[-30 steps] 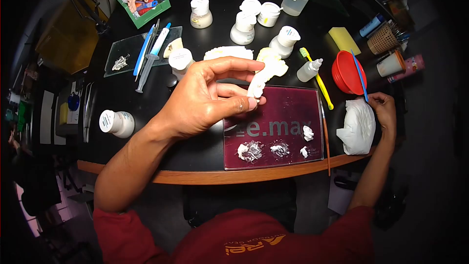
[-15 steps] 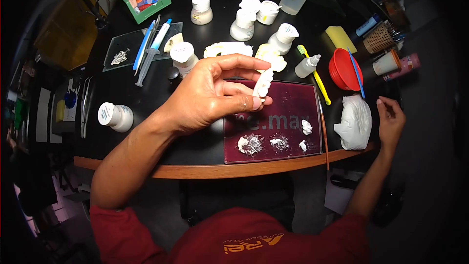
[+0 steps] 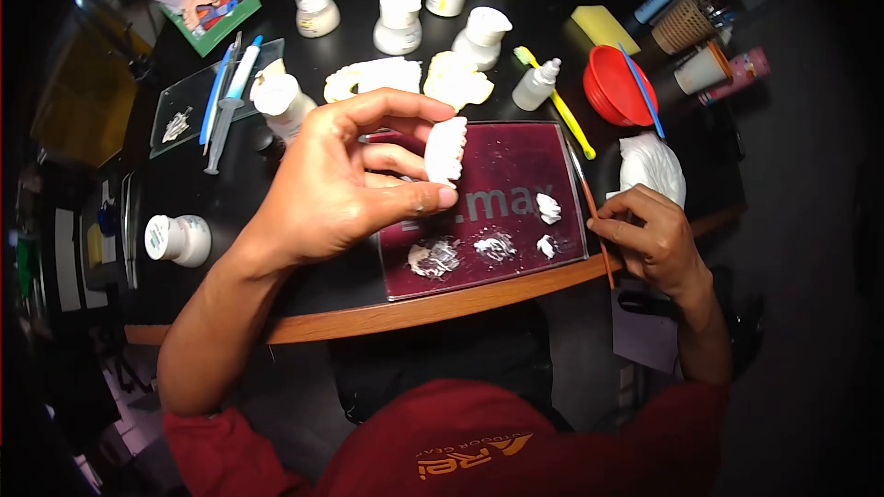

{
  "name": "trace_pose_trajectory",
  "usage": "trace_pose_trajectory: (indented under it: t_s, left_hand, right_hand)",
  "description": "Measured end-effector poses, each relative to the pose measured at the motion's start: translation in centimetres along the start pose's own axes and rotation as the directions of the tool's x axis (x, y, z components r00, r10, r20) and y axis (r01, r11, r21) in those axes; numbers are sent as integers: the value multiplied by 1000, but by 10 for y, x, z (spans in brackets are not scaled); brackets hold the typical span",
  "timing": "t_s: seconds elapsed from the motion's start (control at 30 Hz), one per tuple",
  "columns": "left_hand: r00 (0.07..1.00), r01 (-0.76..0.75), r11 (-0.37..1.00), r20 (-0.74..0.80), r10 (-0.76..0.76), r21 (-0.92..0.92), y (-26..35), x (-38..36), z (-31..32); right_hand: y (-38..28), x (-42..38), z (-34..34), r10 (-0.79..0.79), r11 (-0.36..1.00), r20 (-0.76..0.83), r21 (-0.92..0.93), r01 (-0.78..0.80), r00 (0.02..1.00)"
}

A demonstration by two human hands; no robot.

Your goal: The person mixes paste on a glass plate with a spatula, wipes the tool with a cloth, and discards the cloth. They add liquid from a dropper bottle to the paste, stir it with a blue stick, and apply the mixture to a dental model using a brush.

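Observation:
Between its thumb and fingers, my left hand (image 3: 336,184) holds up a small white dental piece (image 3: 446,151) with tooth-like bumps along one side. Below it lies a dark red glass slab (image 3: 460,274) bearing white powdery heaps, such as the smeared mound (image 3: 434,259) and a small lump (image 3: 549,209). My right hand (image 3: 652,237) is pinched at the slab's right edge, its fingertips on the brown handle of a thin brush (image 3: 582,179). A crumpled white tissue (image 3: 652,167) lies just behind that hand.
Several white-capped jars, one (image 3: 316,9) at the back, stand beyond the slab. A dropper bottle (image 3: 536,85), yellow toothbrush (image 3: 573,124) and red bowl (image 3: 618,87) are to the right. At left are a syringe (image 3: 232,106), a jar (image 3: 179,239) and a green box (image 3: 228,23).
My right hand has moved left from beside the tissue and closed on the brush handle. My left hand still holds the white piece, now turned. The whole view has shifted.

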State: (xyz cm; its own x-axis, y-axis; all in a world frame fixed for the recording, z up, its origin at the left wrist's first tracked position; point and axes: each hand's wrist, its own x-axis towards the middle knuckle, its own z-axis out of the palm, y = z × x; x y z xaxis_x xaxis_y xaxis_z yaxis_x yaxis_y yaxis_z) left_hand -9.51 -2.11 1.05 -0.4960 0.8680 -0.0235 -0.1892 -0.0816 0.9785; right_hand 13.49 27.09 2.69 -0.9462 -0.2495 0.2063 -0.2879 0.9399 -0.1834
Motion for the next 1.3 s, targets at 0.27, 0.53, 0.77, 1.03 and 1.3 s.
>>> trace_pose_trajectory:
  t_s: [0.27, 0.53, 0.77, 1.03, 1.3]
  left_hand:
    - [1000, -1, 1000, 5, 1, 26, 3, 0, 1]
    - [1000, -21, 999, -19, 21, 30, 0, -1, 6]
    - [997, -48, 997, -51, 51, 56, 1, -3, 11]
    - [999, 23, 991, 38, -18, -130, 1, -3, -1]
    - [992, 14, 959, 120, 21, -282, -4, -1, -4]
  right_hand:
    - [4, -4, -2, -172, 985, -100, -5, 172, 980]
    - [15, 8, -16, 308, 929, -749, 369, -17, 586]
    - [65, 15, 3, 518, 841, -612, 490, -228, 597]
    - [35, -49, -21, 493, 858, -771, 507, -81, 402]
    - [27, -97, -9, 621, 771, -676, 618, -154, 397]
